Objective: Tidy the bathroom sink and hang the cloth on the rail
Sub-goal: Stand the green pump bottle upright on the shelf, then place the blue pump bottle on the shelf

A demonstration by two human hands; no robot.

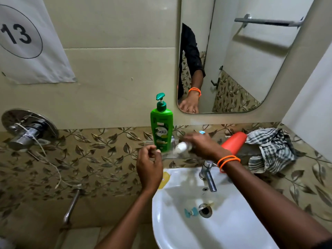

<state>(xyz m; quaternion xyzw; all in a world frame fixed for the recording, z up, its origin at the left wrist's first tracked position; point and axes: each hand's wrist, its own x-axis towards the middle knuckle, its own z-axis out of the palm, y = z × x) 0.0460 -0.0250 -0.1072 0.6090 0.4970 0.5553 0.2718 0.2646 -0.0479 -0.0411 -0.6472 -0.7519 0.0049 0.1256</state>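
Starting nearest you, the white sink has a small teal item lying in the bowl just beside the drain, and something yellow on the back-left rim beside the tap.

Above the rim, your left hand hovers with its fingers curled loosely inward, thumb near fingertips; it appears to hold nothing, though the motion blur leaves that unsure. Your right hand, the one with the orange bands at the wrist, is closed around a small white bottle at the glass shelf. That bottle is blurred, lying tipped with its white end toward the green pump bottle, which stands upright just to its left.

The relation that matters is farther back and to your right: the checked cloth lies crumpled on the ledge in the corner, just behind a red tube lying on its side. It sits well to the right of both hands, so your right hand is clearly the nearer one, but it is occupied.

Farthest of all, the rail shows only as a reflection in the mirror. I judge it hangs on a wall behind you, so the cloth would need carrying away from the sink.
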